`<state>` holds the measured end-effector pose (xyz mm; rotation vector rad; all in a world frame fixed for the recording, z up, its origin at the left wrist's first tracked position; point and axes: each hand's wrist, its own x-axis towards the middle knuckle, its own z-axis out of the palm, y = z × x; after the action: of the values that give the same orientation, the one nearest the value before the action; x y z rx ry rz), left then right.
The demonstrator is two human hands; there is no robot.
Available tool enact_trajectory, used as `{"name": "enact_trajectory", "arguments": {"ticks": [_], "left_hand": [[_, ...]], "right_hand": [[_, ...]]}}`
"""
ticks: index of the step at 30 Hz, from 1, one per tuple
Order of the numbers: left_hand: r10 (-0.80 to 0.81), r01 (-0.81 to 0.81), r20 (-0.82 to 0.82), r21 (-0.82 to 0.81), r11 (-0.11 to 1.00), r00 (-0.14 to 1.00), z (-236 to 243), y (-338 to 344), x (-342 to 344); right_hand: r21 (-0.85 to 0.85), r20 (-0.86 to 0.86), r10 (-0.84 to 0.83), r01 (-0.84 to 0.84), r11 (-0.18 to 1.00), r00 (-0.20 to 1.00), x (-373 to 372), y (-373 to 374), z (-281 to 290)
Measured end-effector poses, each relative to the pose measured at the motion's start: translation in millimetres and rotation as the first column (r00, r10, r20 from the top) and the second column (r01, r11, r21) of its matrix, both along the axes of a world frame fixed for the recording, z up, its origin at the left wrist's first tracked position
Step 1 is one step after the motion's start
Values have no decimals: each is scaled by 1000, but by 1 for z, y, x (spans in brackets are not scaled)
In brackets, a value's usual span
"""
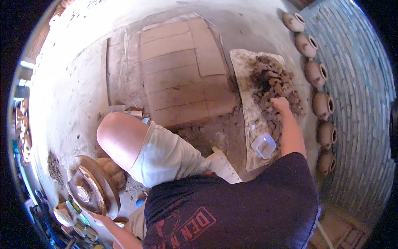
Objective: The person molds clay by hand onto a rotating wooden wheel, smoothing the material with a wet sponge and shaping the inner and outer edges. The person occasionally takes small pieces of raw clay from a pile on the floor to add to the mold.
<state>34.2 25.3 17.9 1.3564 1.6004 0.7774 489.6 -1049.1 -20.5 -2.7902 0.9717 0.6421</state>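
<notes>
My right arm stretches to a heap of brown clay lumps (286, 83) lying on a pale sheet (243, 79). At the heap's near-left side my right hand (280, 104) is closed, with its fingertips down at the lumps; what is inside the fingers is hidden. Nearer to me on the same sheet stands a clear plastic tub (263, 146). Low on the left, my left hand (98, 218) is beside the near rim of a round potter's wheel (89, 191) smeared with clay. Its fingers look stretched out and hold nothing I can see.
Several round clay pots (317, 74) line the right wall, mouths toward it. Flat brown boards (174, 70) cover the middle floor. A rounded clay-coloured lump (112, 172) sits beside the wheel. Beside my bent knee lies a white board (222, 166). Assorted tools (76, 218) crowd the lower left.
</notes>
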Motion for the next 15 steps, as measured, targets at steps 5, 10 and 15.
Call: {"name": "enact_trajectory", "arguments": {"ticks": [5,10,15], "left_hand": [[-28,28,-18,2,1000,999,1,5,17],[-35,36,-37,17,999,999,16,8,19],[-45,45,-47,11,999,998,16,3,33]], "right_hand": [[829,228,-840,354,432,492,-62,10,-59],[389,349,-730,618,683,587,-62,-18,-39],[278,368,-730,681,677,576,-37,-64,-40]]}}
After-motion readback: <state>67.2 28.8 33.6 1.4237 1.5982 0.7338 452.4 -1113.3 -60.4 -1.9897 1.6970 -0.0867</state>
